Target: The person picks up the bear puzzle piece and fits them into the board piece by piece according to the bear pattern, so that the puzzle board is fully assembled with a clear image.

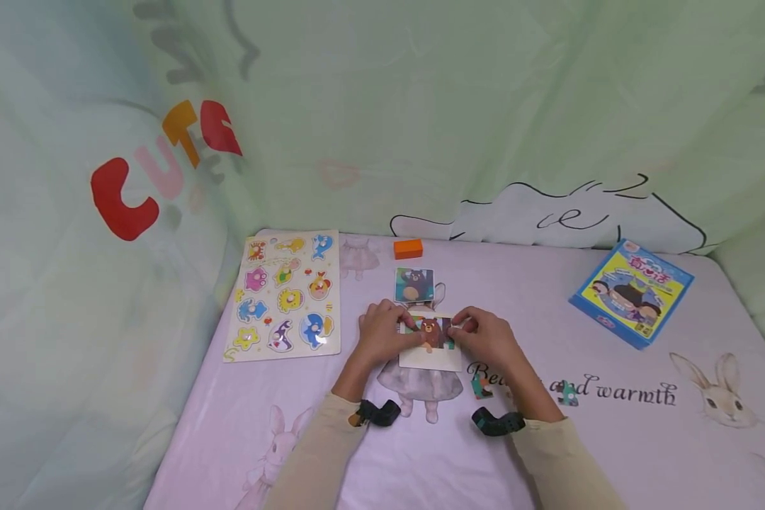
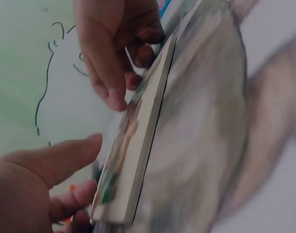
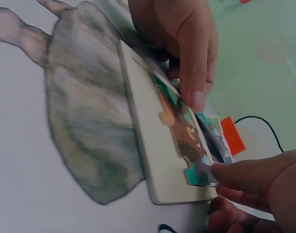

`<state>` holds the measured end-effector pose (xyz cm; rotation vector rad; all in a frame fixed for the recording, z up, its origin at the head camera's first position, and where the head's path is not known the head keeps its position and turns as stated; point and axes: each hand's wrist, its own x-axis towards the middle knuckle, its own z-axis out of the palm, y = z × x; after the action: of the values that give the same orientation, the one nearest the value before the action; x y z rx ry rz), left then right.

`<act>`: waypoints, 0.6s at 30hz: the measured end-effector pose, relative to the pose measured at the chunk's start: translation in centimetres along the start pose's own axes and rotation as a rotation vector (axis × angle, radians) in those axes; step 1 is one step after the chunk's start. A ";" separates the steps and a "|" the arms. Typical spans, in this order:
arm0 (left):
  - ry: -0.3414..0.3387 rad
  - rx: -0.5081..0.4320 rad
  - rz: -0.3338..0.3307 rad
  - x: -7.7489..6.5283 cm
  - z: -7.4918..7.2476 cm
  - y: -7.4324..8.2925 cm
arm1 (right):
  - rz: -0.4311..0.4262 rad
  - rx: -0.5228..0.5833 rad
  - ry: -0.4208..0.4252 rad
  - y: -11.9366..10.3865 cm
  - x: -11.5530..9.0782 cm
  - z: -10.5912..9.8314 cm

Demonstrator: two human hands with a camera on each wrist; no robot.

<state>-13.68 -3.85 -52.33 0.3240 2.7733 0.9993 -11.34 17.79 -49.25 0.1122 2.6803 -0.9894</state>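
A pale wooden puzzle board [image 1: 430, 361] lies in front of me, with brown bear pieces [image 1: 430, 331] set in it. My left hand [image 1: 382, 331] grips the board's left side, fingers at the edge and thumb over the bear picture. On the other side, my right hand [image 1: 487, 334] pinches a purple and green puzzle piece [image 3: 201, 174] at the picture's right end; its fingers partly hide behind the board. In the left wrist view the board [image 2: 138, 165] appears nearly edge-on. Two loose puzzle pieces, one [image 1: 482, 386] near my right wrist and another [image 1: 567, 393] farther right, lie on the cloth.
A bear picture card [image 1: 414, 285] lies just beyond the board, with an orange block [image 1: 408, 248] behind it. A sea-animal peg puzzle [image 1: 301, 301] is at the left. A blue and yellow box [image 1: 637, 292] sits at the right. Fabric curtains [image 1: 421, 142] bound the back.
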 end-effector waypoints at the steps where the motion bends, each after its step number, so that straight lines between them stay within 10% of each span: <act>1: 0.008 -0.004 -0.020 0.0 0.1 0.2 | -0.002 0.002 -0.022 0.0 0.1 -0.2; 18: 0.089 0.078 -0.184 0.5 1.4 2.6 | -0.003 -0.007 -0.135 0.4 1.3 -0.9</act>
<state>-13.42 -0.91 -51.77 0.0338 2.8634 0.8835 -12.77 18.66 -49.19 0.0385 2.5618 -0.9524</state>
